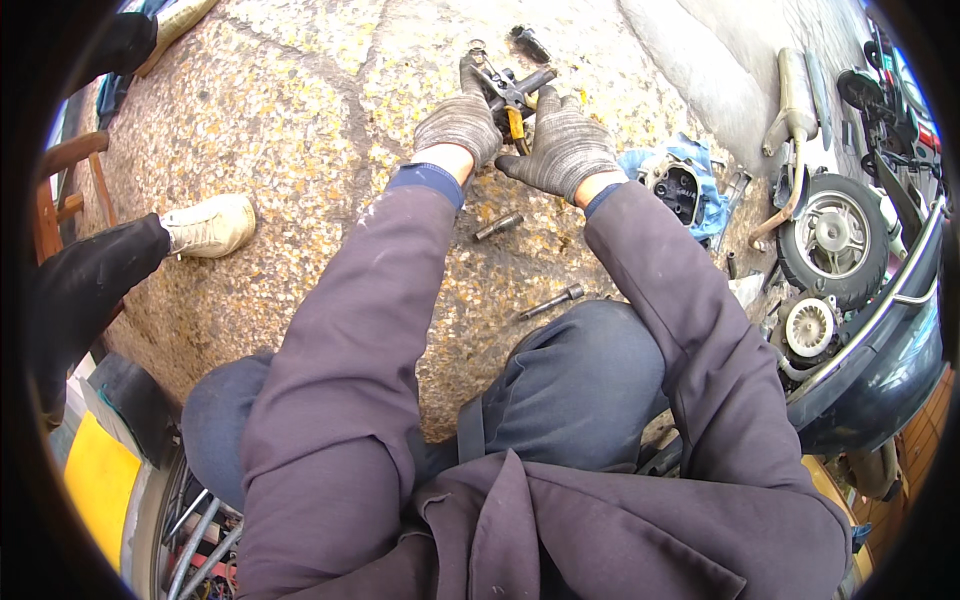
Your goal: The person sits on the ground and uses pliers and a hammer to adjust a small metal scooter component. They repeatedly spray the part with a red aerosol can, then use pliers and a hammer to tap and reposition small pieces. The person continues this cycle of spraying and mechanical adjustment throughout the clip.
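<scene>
Both my hands wear grey knitted work gloves and meet above the stone floor [330,170]. My left hand [462,125] is closed round a dark metal part with a rod-like arm [540,78]. Against that part lie pliers with yellow-orange handles [516,124]; how they are gripped is partly hidden. My right hand [570,148] is beside them, palm down, thumb and fingers apart, its fingertips close to the rod. A short dark cylindrical piece [530,43] lies just beyond. Nearer me are a metal socket [498,227] and a longer metal bolt-like rod [551,302].
Right of my hands an engine casing [680,190] rests on blue cloth. Farther right are an exhaust muffler [796,95], a scooter wheel [832,232] and a fan-like part [810,327]. At left are another person's shoe [212,225] and a wooden stool [60,185].
</scene>
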`<control>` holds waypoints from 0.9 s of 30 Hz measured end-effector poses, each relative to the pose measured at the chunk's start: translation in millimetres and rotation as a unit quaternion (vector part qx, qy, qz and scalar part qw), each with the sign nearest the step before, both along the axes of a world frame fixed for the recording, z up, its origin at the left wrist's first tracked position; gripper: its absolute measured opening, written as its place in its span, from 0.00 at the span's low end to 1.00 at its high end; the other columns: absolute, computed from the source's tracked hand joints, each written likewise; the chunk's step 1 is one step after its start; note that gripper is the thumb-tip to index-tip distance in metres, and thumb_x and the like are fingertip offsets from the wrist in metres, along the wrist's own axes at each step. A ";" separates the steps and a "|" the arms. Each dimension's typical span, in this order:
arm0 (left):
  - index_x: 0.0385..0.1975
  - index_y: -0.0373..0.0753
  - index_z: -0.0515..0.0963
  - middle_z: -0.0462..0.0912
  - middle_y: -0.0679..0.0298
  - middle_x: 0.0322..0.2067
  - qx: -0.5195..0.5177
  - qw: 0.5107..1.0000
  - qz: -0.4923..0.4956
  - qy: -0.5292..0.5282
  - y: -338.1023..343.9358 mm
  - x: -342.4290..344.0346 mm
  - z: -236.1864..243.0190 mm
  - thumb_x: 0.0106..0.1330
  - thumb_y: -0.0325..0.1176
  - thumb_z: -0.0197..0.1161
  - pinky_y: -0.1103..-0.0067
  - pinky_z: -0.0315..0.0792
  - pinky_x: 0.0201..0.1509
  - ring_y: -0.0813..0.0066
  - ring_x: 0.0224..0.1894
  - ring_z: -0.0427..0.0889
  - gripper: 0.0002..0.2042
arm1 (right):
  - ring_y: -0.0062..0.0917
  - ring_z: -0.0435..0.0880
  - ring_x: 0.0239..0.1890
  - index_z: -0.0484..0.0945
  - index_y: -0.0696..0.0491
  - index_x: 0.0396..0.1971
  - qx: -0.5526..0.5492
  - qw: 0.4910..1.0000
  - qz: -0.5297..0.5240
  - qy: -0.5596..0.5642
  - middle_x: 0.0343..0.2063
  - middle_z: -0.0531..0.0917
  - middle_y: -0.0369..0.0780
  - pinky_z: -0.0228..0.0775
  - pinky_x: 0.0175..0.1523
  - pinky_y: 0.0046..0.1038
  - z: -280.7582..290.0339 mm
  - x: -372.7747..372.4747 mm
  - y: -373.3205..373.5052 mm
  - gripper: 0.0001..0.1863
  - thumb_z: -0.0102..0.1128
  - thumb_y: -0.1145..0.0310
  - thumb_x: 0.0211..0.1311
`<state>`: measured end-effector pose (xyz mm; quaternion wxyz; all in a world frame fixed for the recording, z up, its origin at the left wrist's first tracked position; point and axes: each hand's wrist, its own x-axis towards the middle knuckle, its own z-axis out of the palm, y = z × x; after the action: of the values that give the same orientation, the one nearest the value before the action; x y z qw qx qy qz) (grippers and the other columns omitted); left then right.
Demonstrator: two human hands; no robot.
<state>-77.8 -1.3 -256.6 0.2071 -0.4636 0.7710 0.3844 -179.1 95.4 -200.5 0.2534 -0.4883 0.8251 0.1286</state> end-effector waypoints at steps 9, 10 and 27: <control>0.60 0.32 0.68 0.82 0.39 0.44 -0.035 0.998 0.013 0.051 -2.6 1.4 -24.1 0.57 0.36 0.67 0.61 0.77 0.51 0.44 0.48 0.83 0.30 | 0.41 0.83 0.54 0.69 0.64 0.60 0.052 0.998 -0.003 -0.028 0.51 0.82 0.52 0.76 0.58 0.38 8.2 -3.9 -15.9 0.55 0.76 0.36 0.39; 0.59 0.32 0.69 0.82 0.39 0.44 -0.045 0.998 0.007 0.052 -3.3 0.2 -26.7 0.57 0.36 0.67 0.61 0.77 0.52 0.44 0.48 0.83 0.29 | 0.41 0.83 0.54 0.69 0.63 0.60 0.071 0.997 0.004 -0.033 0.51 0.82 0.52 0.76 0.58 0.38 8.2 -3.8 -18.6 0.55 0.75 0.36 0.39; 0.53 0.35 0.76 0.82 0.43 0.48 -0.009 1.000 0.026 -0.003 -9.9 2.1 5.9 0.58 0.35 0.67 0.61 0.76 0.57 0.50 0.54 0.82 0.22 | 0.41 0.85 0.49 0.79 0.58 0.51 0.064 0.994 -0.050 -0.077 0.45 0.84 0.52 0.79 0.53 0.39 18.4 1.6 -18.6 0.31 0.67 0.52 0.51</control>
<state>-75.7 -11.2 -250.7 0.1953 -0.4867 0.7614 0.3812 -177.5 76.8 -182.1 0.3530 -0.4379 0.8165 0.1302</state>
